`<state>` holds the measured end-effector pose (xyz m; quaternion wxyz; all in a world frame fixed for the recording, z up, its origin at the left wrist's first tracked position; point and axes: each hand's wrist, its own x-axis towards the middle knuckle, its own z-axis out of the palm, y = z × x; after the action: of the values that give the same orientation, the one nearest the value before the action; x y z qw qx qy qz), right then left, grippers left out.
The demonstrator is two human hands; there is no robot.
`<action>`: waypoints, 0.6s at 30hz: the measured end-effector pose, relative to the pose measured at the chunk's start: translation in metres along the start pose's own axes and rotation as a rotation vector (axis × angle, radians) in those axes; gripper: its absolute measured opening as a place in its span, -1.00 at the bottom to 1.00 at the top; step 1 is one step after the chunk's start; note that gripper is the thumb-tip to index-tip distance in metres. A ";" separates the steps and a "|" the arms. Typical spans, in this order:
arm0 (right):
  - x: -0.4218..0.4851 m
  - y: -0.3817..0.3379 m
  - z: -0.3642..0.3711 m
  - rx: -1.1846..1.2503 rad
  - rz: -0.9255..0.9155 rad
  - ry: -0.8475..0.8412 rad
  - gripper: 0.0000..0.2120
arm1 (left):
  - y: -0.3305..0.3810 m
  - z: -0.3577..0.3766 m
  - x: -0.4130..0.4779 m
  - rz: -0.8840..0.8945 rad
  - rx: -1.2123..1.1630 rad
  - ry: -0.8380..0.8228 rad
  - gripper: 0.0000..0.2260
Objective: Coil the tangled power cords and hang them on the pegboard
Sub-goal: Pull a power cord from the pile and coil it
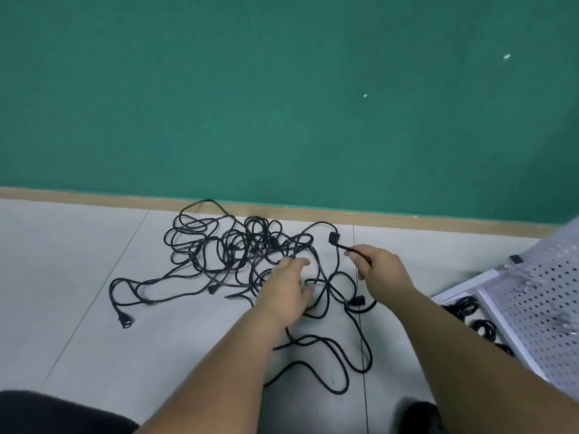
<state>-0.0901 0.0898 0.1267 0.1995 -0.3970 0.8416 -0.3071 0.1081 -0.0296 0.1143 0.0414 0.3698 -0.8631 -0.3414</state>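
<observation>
Green wall [282, 89] fills the upper frame; pale tiled floor [78, 261] fills the lower. Centre: the tangled power cords [225, 245] sprawl on the floor by the skirting. Right edge: a white pegboard [539, 292], tilted, with a few coiled cords [482, 327] on the floor at its lower left. The left hand [288, 289], fingers spread and palm down, rests on the tangle's right part. The right hand [382, 270] pinches a cord end [346, 247] just behind its plug [332, 238].

The pale tiled floor [78, 245] carries a tangle of black cords [238, 245] at centre. At four o'clock rests a white pegboard [539, 292], with black coils [463, 306] just beside it.
</observation>
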 end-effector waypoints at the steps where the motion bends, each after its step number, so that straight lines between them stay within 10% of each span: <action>1: 0.002 -0.014 -0.012 0.018 -0.038 -0.001 -0.78 | 0.012 -0.013 0.007 0.052 -0.014 0.048 -0.49; 6: 0.012 -0.099 -0.081 0.006 -0.270 0.048 -0.83 | 0.075 -0.092 0.038 0.339 0.123 0.230 -0.45; 11: 0.003 -0.180 -0.159 0.010 -0.403 0.128 -0.91 | 0.124 -0.170 0.033 0.472 0.168 0.391 -0.85; 18: -0.037 -0.198 -0.182 0.576 -0.356 -0.062 -0.86 | 0.182 -0.220 -0.008 0.453 -0.641 0.414 -0.75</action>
<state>-0.0655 0.0857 0.3969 0.2720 -0.4740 0.6315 -0.5501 0.0739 -0.0575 0.3970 0.3996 0.2002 -0.7466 -0.4929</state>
